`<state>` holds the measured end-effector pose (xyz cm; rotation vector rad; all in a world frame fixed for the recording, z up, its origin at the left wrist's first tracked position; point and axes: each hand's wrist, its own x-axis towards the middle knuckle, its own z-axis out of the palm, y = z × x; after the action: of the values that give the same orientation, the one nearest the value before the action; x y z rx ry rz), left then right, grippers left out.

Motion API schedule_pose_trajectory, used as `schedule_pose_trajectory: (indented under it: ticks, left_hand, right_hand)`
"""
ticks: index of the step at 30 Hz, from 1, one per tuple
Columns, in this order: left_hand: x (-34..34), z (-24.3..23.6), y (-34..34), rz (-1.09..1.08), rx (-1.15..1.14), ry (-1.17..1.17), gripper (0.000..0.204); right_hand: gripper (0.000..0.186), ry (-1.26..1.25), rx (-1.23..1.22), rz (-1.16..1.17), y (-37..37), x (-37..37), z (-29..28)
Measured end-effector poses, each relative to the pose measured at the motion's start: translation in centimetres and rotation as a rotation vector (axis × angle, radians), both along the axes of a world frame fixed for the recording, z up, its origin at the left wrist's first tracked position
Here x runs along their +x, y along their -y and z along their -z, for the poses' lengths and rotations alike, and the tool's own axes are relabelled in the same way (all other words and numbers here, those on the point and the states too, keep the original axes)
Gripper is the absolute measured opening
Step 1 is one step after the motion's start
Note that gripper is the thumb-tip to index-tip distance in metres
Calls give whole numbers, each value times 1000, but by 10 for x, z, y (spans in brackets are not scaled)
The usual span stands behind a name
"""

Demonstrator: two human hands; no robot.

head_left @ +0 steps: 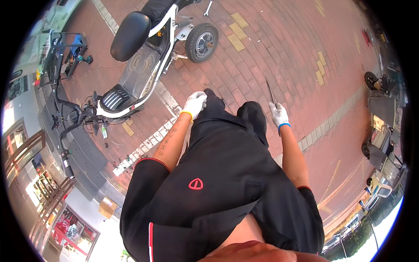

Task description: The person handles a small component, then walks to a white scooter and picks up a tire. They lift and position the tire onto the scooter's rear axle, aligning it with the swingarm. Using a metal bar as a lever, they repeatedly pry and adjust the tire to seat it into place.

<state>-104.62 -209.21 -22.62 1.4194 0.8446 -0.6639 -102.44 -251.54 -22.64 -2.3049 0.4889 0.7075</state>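
My left hand [195, 104], in a white glove with a yellow cuff, is curled beside my dark-clad left thigh; what it holds, if anything, is hidden. My right hand [279, 114], in a white glove with a blue cuff, grips a long thin metal tool [269, 89] pointing forward. Ahead of me to the left stands a white-framed electric scooter with a black seat [130, 36], a slatted footboard [115, 97] and a rear wheel [200, 43].
A tool cart [74, 54] with a drill stands at far left, beside a storefront with a cardboard box [107, 207]. A wrench [207, 8] lies on the brick pavement [305, 52] beyond the wheel. More parked vehicles [379, 122] line the right side.
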Motion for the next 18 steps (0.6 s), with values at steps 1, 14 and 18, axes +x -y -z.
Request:
schedule_pose_trajectory:
  ticks: [1,14,18]
  left_hand:
    - [18,-3,11,-4,-57,-1,32]
    - [177,31,141,-1203,-180,190,21]
    - [148,74,115,-1257,104,72,26]
  right_hand:
    - [59,-16,-1,-114,-23,35,-23]
    - [53,-118,432,-1439,-118,296,1]
    - [45,-335,346,-1154,-51,357,67]
